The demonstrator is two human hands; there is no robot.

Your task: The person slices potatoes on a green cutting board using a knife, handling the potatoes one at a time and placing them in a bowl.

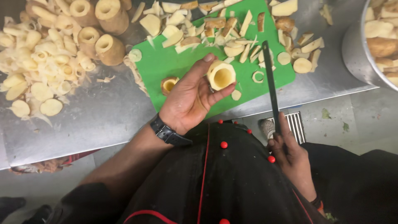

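Left hand (188, 99) w/ grip closed round a pale yellow hollowed potato cup (221, 75), held above the green plastic cutting board (166, 62) on the steel tabletop (95, 116). Right hand (292, 155) grips a long dark-bladed knife (270, 81), blade pointing away over the board's right edge. Cut potato scraps (232, 37) strewn across board.

Cutting board (166, 62) sits mid-table (95, 120) with scraps (224, 29) piled on its far side. Hollowed pieces (99, 29) and peelings (37, 62) are off to its left, pot (356, 54) at the right edge.
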